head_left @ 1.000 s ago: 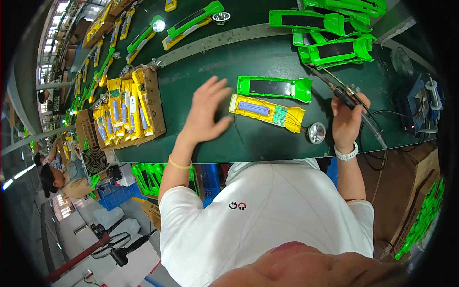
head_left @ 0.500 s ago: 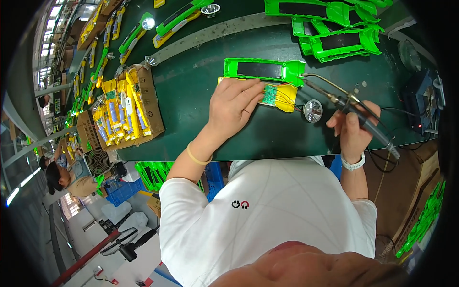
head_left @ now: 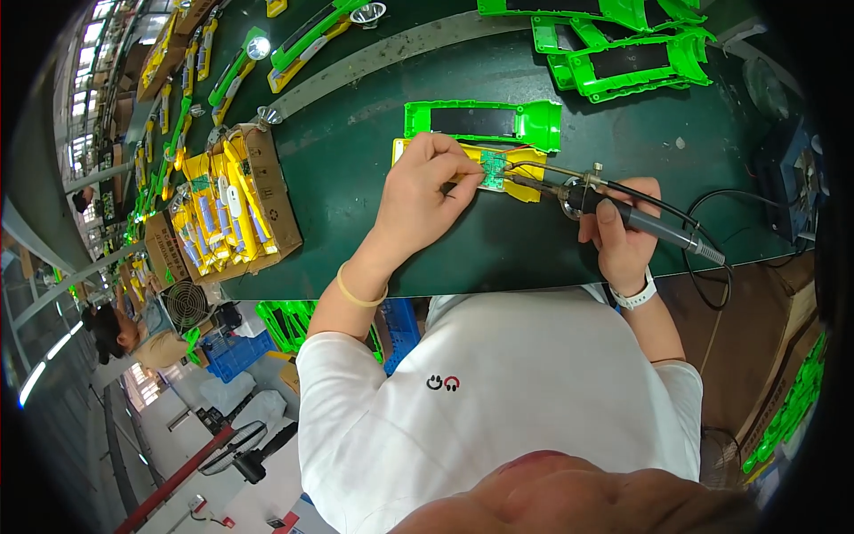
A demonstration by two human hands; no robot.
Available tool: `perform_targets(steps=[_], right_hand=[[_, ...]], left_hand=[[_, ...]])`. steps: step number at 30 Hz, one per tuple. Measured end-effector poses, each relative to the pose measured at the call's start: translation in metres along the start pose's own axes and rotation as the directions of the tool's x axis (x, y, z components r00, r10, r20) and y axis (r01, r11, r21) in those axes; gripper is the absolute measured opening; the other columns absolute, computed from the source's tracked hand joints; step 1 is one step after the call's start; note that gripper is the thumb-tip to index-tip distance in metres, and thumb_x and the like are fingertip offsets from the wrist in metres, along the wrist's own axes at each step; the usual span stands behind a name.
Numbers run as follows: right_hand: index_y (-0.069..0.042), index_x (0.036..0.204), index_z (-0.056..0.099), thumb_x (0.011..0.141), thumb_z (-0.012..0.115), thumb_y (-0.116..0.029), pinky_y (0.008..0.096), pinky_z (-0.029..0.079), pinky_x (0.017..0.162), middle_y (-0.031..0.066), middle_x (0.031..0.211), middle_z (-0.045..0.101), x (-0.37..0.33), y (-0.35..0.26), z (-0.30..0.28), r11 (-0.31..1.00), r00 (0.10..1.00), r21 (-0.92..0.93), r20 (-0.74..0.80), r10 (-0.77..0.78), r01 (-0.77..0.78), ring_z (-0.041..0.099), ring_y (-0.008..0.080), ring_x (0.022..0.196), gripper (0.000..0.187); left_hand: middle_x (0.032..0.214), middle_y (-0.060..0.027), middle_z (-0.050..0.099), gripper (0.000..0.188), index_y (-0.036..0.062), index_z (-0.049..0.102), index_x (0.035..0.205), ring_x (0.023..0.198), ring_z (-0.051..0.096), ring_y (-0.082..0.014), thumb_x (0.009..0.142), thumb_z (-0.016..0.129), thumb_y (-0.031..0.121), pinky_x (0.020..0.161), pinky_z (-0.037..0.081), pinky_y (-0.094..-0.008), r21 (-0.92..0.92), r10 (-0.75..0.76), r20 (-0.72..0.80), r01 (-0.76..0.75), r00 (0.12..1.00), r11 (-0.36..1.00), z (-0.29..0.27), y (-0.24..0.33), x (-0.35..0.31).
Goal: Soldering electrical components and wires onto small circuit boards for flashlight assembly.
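Observation:
A soldering iron (head_left: 654, 222) with a thin feed tube alongside is gripped in my right hand (head_left: 623, 251). Its tip reaches left to the green circuit board (head_left: 492, 167) in the yellow half-shell (head_left: 531, 160). My left hand (head_left: 422, 191) pinches at the board's left edge, fingertips pressed together; what they hold is too small to make out. The hand covers much of the shell's left part. Just beyond lies a green half-shell (head_left: 541, 125) with a dark panel. A round silvery reflector (head_left: 569, 210) sits partly hidden under the iron.
Several green shells (head_left: 623, 62) are stacked at the far right. A cardboard box (head_left: 274, 191) of yellow battery-filled shells stands left. A blue soldering station (head_left: 792, 191) is at the right, with a black cable (head_left: 703, 196) looping nearby. Another person (head_left: 120, 334) sits far left.
My right hand has brought the soldering iron left, its tip now at the circuit board. My left hand's fingers have gone from lying over the shell to a pinch beside the board.

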State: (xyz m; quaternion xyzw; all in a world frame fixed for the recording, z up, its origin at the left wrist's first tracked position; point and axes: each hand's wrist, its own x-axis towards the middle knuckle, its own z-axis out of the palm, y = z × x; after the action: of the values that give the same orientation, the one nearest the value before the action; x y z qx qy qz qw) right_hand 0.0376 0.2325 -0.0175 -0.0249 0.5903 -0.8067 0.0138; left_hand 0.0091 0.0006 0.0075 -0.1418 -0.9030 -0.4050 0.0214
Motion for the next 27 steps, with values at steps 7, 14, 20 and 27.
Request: perform_targets(steps=[7, 14, 20, 27], right_hand=[[-0.004, 0.094, 0.039, 0.085, 0.058, -0.015, 0.0200, 0.035, 0.041, 0.0058, 0.067, 0.049, -0.001, 0.008, 0.004, 0.984, 0.998, -0.163, 0.015, -0.069, 0.070, 0.048, 0.0094, 0.047, 0.024], [-0.002, 0.094, 0.038, 0.083, 0.058, -0.007, 0.0249, 0.046, 0.050, 0.0073, 0.074, 0.050, 0.000, 0.006, 0.004, 0.980, 0.995, -0.193, 0.092, -0.024, 0.042, 0.053, 0.0121, 0.055, 0.024], [-0.001, 0.094, 0.038, 0.082, 0.060, -0.004, 0.0216, 0.045, 0.050, 0.0067, 0.071, 0.054, 0.001, 0.006, 0.005, 0.990, 0.999, -0.138, 0.052, 0.007, 0.000, 0.055, 0.0095, 0.057, 0.026], [-0.001, 0.095, 0.038, 0.083, 0.058, -0.003, 0.0208, 0.042, 0.051, 0.0079, 0.071, 0.054, -0.004, 0.005, -0.001, 0.998, 0.998, -0.032, 0.047, -0.053, 0.054, 0.052, 0.0093, 0.056, 0.023]], left_hand=[[0.081, -0.0061, 0.053, 0.012, 0.0027, 0.064, 0.077, 0.069, 0.054, -0.0154, 0.067, 0.068, -0.002, 0.058, 0.049, -0.0242, 0.091, 0.075, 0.020, -0.076, 0.997, 0.993, 0.001, -0.004, 0.005], [0.080, -0.0060, 0.053, 0.011, 0.0028, 0.062, 0.076, 0.068, 0.054, -0.0164, 0.067, 0.067, -0.001, 0.057, 0.048, -0.0254, 0.132, 0.058, 0.065, -0.066, 0.996, 0.989, -0.003, 0.002, 0.007], [0.080, -0.0059, 0.053, 0.010, 0.0023, 0.061, 0.076, 0.065, 0.055, -0.0162, 0.068, 0.065, 0.000, 0.056, 0.047, -0.0259, 0.174, 0.065, 0.086, -0.080, 0.994, 0.981, -0.003, 0.005, 0.009], [0.077, -0.0074, 0.052, 0.007, 0.0015, 0.059, 0.074, 0.065, 0.056, -0.0185, 0.069, 0.064, 0.001, 0.057, 0.047, -0.0280, 0.190, 0.032, 0.106, -0.052, 0.994, 0.980, -0.004, 0.012, 0.013]])
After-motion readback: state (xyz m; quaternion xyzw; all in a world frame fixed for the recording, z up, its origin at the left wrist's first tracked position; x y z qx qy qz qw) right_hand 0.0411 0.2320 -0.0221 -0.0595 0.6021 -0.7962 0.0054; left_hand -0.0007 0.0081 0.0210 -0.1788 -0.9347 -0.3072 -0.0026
